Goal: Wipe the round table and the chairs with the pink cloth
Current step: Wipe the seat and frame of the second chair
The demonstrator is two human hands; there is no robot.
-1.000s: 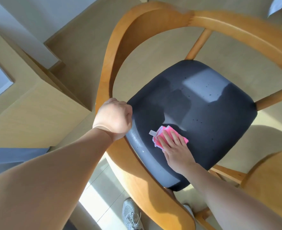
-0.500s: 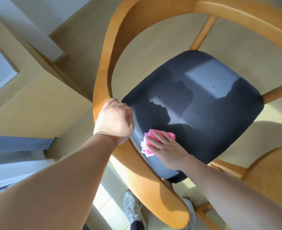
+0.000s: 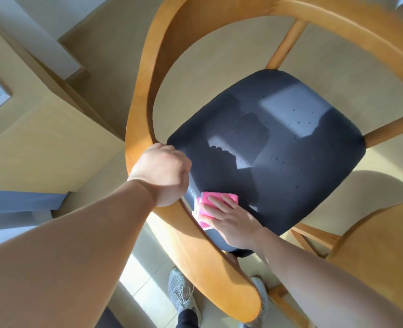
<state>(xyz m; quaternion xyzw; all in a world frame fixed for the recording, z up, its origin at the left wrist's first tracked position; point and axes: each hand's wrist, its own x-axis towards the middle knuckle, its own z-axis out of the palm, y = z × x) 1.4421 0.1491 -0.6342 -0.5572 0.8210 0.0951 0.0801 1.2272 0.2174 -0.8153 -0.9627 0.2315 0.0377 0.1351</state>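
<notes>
Pink cloth [image 3: 216,204] sits folded into a small pad on the dark seat [image 3: 278,157] of the wooden chair [image 3: 172,43], at the seat's 7 o'clock edge, just beside the curved armrest. Right hand [image 3: 231,221] lies on top with fingers flat and extended, pressing the cloth down rather than pinching it; a white tag or backing shows at the cloth's 9 o'clock side. Left hand [image 3: 162,174] is curled round the armrest rail, steadying the frame. Handling call: cloth looks soft, light and limp, so a flat palm press spreads load and keeps the folds together better than a fingertip pinch. Seat looks like smooth, slightly padded upholstery with dark specks toward 1 o'clock, so the cloth should glide easily. Chair frame looks rigid and fairly heavy; the rail seems the sensible place for the steadying grip.
</notes>
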